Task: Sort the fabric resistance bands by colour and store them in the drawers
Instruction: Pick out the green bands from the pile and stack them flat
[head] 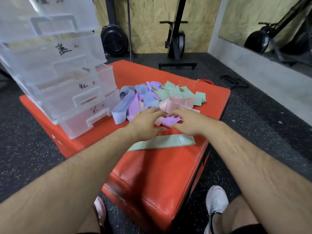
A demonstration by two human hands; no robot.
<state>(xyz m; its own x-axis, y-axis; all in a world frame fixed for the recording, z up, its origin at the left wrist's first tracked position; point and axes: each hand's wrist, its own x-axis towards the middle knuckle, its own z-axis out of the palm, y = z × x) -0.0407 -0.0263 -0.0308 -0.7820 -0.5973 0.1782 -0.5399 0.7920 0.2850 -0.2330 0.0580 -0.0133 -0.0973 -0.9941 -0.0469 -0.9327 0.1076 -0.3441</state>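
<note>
A mixed pile of fabric resistance bands [167, 94] in blue, purple, green and pink is heaped at the middle of the red padded surface [152, 166], just beside the clear drawer unit [67, 85] set along its left edge. 1 green band [162, 142] is laid flat nearer the front corner. The left hand [145, 122] is spread flat on the pile, and a purple band [170, 120] is pinched by the right hand [187, 122].

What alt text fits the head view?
The left hand and right hand reach into a mixed pile of blue, purple, pink and green bands on a red pad. One green band lies flat nearer the camera; clear labelled drawers stand left of the pile.
</note>
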